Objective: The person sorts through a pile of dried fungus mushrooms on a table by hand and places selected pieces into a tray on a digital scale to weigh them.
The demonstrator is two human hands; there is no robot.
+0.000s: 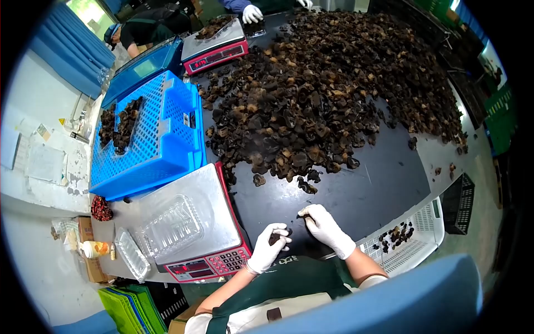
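Observation:
My left hand (269,246), in a white glove, curls around a dark piece of wood ear mushroom (274,239) near the table's front edge. To its right, my gloved right hand (328,229) pinches a small dark piece (301,216), likely of the same mushroom. Ahead of both hands spreads a large heap of brown-black wood ear mushrooms (311,106) on the dark tabletop (345,192). A few loose pieces (306,185) lie at the heap's near edge. Left of my left hand, a clear plastic tray (172,222) rests on a red-edged scale (219,214).
A blue crate (181,139) bears a filled clear tray (132,119). Behind it stands a second scale (217,53) with mushrooms on top. Across the table are a co-worker's gloved hands (252,14); another person (147,30) bends at back left. A white basket (428,231) sits at right.

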